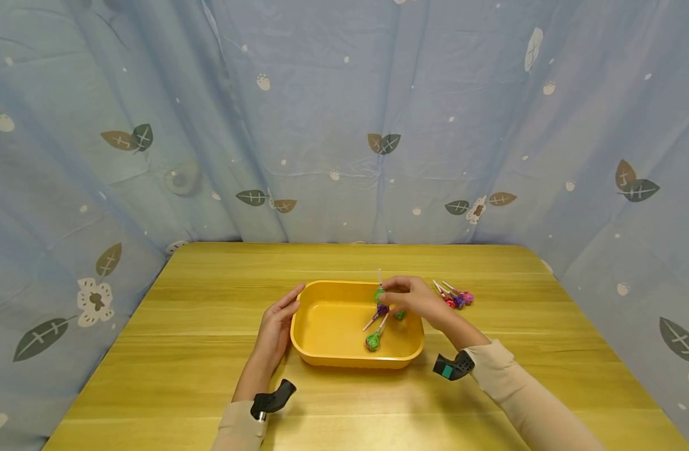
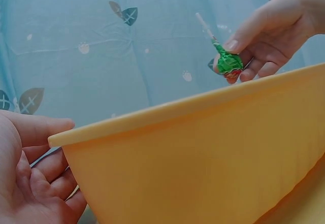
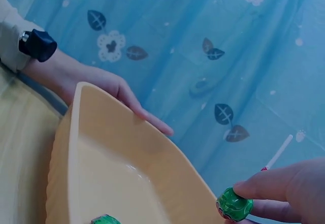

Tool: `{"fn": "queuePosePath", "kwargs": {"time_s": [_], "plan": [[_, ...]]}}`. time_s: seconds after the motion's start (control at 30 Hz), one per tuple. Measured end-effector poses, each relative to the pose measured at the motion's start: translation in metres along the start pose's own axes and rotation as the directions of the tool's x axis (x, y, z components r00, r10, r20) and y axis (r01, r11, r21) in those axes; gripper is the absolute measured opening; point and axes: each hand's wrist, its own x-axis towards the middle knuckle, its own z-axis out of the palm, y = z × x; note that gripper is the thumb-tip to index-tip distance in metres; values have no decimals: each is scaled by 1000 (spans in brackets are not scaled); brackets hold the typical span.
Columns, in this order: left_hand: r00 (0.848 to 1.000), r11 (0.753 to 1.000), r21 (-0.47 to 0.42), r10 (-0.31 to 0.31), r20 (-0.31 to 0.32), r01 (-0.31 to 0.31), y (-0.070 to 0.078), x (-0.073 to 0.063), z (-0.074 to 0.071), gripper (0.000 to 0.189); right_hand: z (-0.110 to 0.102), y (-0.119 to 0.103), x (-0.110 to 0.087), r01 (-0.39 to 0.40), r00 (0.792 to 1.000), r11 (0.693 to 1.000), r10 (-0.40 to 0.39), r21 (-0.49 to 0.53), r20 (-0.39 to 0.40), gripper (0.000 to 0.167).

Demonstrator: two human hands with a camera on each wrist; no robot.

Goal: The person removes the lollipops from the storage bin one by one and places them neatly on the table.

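A yellow plastic basin (image 1: 327,326) stands on the table. At its left end my left hand (image 1: 275,329) holds the rim, thumb over the edge and fingers against the outer wall (image 2: 152,178). Above the right part of the basin, my right hand (image 1: 414,297) pinches a green-wrapped lollipop (image 2: 229,61) by its candy, stick pointing up. Inside the basin lie a purple lollipop (image 1: 382,310), a green lollipop (image 1: 372,341) near the front wall, and another green one (image 1: 399,315), partly hidden under the right hand.
Right of the basin, several red, purple and pink lollipops (image 1: 460,299) lie bunched on the wooden table (image 1: 209,326). A patterned blue curtain (image 1: 333,125) hangs behind and at both sides. Black wrist cameras sit on both sleeves.
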Motion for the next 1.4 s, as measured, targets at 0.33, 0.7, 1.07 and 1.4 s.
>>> {"fn": "queuePosePath", "kwargs": {"time_s": [0.33, 0.7, 1.07, 1.4], "plan": [[1000, 1000, 2, 5, -5, -5, 1, -1, 1, 43, -11, 5, -14, -2, 998, 1000, 3, 22, -60, 53], [1000, 1000, -9, -1, 1, 1, 1, -2, 1, 43, -29, 13, -31, -41, 975, 998, 49, 41, -218, 55], [1000, 1000, -8, 1, -7, -1, 0, -1, 1, 44, -59, 28, -42, -38, 945, 998, 53, 54, -321, 60], [1000, 1000, -1, -7, -8, 7, 0, 0, 0, 44, -93, 53, -44, -96, 895, 992, 119, 76, -430, 63]]}}
